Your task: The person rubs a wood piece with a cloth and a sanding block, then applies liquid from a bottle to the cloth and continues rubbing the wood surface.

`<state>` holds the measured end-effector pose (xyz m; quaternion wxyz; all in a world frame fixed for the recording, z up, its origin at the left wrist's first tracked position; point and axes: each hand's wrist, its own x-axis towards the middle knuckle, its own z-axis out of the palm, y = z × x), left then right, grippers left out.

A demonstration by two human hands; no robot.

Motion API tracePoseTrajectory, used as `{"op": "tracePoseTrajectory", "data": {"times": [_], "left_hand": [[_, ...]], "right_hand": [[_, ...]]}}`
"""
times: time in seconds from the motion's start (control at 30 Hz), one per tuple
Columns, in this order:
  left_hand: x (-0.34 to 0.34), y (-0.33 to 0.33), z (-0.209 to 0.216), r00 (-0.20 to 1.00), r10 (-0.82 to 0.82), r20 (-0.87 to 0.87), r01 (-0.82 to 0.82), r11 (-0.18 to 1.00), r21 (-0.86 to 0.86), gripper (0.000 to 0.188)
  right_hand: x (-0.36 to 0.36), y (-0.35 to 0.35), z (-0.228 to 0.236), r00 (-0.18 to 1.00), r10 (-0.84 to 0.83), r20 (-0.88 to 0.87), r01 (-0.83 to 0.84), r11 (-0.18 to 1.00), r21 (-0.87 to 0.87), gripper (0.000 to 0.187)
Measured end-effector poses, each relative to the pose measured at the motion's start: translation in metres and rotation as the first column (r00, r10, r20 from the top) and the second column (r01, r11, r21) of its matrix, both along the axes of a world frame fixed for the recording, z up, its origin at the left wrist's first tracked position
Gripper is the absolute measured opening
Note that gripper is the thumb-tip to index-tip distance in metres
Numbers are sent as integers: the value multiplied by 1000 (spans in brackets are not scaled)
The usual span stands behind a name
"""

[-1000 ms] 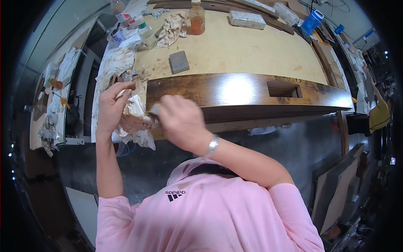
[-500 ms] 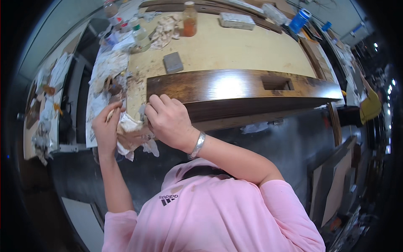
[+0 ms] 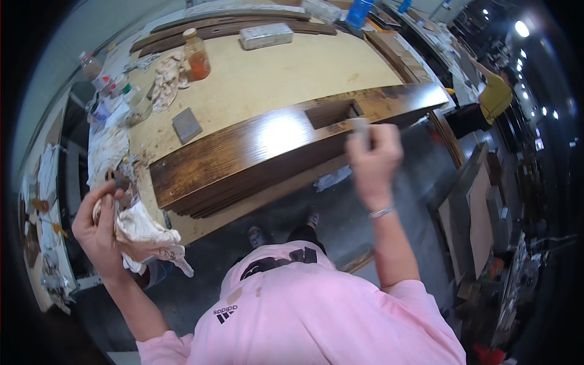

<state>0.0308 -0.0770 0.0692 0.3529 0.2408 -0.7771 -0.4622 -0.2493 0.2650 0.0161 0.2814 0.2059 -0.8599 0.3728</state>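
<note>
A dark brown, glossy wooden board [image 3: 234, 155] with a rectangular cut-out lies along the near side of the table. My right hand [image 3: 376, 159], slightly blurred, is closed over the board's near edge close to the cut-out. A small grey flat piece [image 3: 361, 129] sticks up from its fingers; blur hides what kind it is. Off the board's left end, my left hand [image 3: 98, 228] grips a crumpled, stained white rag [image 3: 146, 231] that hangs down. On the table behind the board rests a grey rectangular block [image 3: 187, 125].
A bottle of orange liquid [image 3: 196, 55] stands by a crumpled cloth [image 3: 169, 82]. Several bottles and stained papers crowd the left side. Farther back are a wrapped white block [image 3: 266, 36] and dark wooden strips [image 3: 225, 29]. Another person in yellow [image 3: 496, 97] is at far right.
My right hand has swung from the board's left end to near the cut-out, carrying the grey piece. My left hand stays off the left end with the rag. The view has turned.
</note>
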Motion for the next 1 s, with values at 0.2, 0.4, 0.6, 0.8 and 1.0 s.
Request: {"op": "tracePoseTrajectory", "data": {"times": [0.2, 0.4, 0.6, 0.8, 1.0], "left_hand": [[-152, 39, 5, 861, -462, 211, 481, 875, -47, 31], [-170, 47, -34, 703, -409, 582, 669, 658, -345, 54], [-173, 53, -40, 718, -396, 572, 660, 649, -378, 53], [-168, 53, -36, 723, -376, 579, 645, 667, -373, 52], [-173, 57, -32, 711, -369, 599, 665, 629, -403, 53]], "right_hand": [[68, -78, -28, 911, 412, -19, -411, 911, 35, 22], [-27, 5, -16, 992, -129, 16, 127, 989, 74, 16], [35, -53, -17, 972, 235, -19, -235, 972, -14, 17], [-37, -1, -26, 992, -120, 46, 121, 992, -26, 20], [-35, 5, -26, 999, -33, 26, 36, 993, -117, 19]]}}
